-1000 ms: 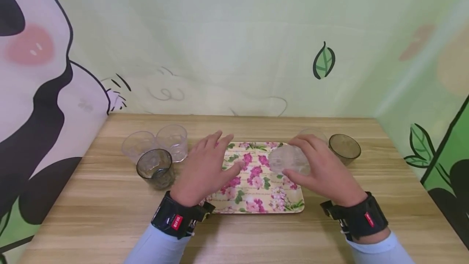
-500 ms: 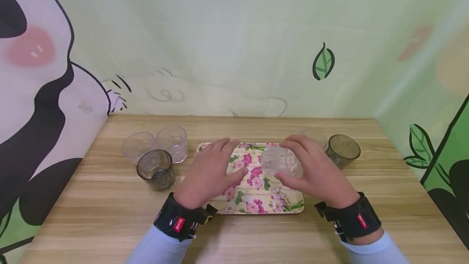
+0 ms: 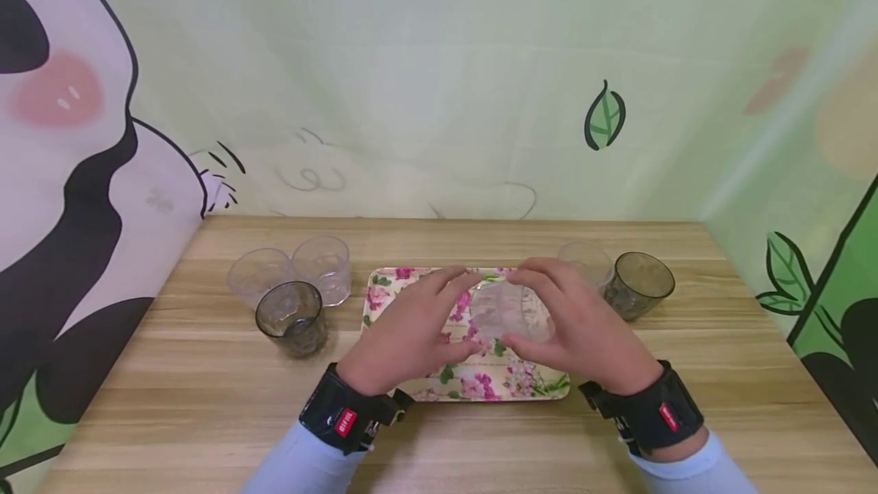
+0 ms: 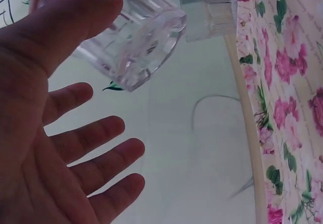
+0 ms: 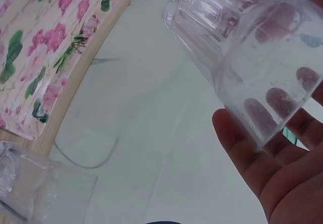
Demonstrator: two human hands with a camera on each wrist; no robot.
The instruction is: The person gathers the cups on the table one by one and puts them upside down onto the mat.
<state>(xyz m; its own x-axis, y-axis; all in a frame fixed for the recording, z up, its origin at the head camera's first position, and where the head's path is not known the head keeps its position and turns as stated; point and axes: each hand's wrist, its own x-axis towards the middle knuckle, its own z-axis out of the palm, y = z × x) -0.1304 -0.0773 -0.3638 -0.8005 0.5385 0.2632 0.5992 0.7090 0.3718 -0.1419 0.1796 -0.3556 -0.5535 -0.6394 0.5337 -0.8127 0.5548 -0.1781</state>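
Note:
My right hand grips a clear glass above the flowered tray. The right wrist view shows the glass tilted, its thick faceted base pointing away from the palm, fingers around the wide end. My left hand hovers over the tray's left half, fingers spread and slightly bent. In the left wrist view its thumb overlaps the glass; whether it touches I cannot tell. Part of the glass is hidden behind the right fingers.
Left of the tray stand two clear glasses and a dark grey glass. Another clear glass and a dark brownish glass stand at the right. A printed cloth wall rises behind the wooden table.
My right hand has moved left with the clear glass, bringing it further over the tray. My left hand has moved right towards it. The standing glasses and the tray have not moved.

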